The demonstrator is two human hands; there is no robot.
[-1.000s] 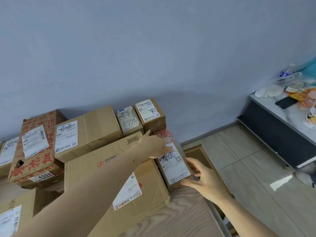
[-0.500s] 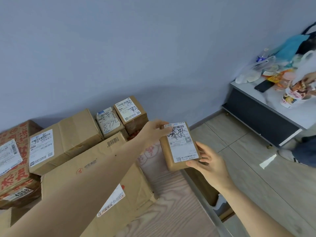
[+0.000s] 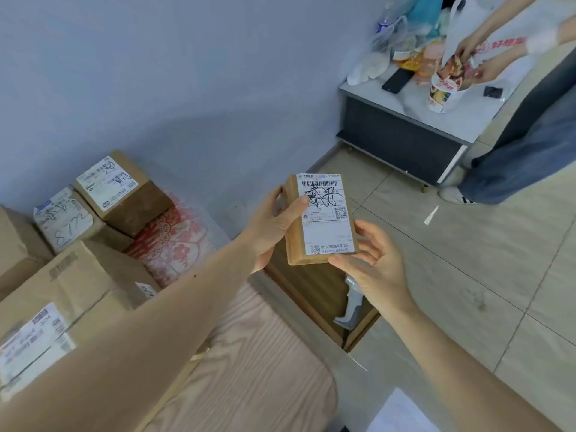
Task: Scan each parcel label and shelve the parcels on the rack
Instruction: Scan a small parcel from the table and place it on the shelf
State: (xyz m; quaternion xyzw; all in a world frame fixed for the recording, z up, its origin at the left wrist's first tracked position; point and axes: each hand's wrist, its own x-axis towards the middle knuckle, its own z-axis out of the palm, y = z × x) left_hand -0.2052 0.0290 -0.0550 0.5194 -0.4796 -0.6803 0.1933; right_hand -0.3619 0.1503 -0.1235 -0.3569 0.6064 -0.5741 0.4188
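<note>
Head view: nearest the camera, two bare forearms reach out over a wooden table (image 3: 249, 369), and everything else is placed from the small box (image 3: 321, 218) they hold up between them. The left hand (image 3: 274, 224) grips the box's left edge, thumb curled over onto the white label (image 3: 325, 213), fingers wrapped behind. The right hand (image 3: 372, 266) pinches the lower right corner, thumb under the bottom edge and fingers partly spread beside it. The box is in the air, label facing the camera, barcode at the top.

Below the box an open wooden drawer (image 3: 311, 294) juts from the table, with a grey-handled tool (image 3: 350, 307) lying inside. Left of the box, other parcels (image 3: 109, 188) sit stacked on the table against the wall, one in a red-patterned wrap (image 3: 174, 241). Far to the upper right of the box a low cabinet (image 3: 402, 132) carries a phone, a noodle cup and bags, where another person's hands are busy.

No scanner or rack is visible. The left thumb covers part of the label just under the barcode; if it creeps upward a scan could fail. The right hand's hold is light, so a slip would likely drop the box into the drawer.
</note>
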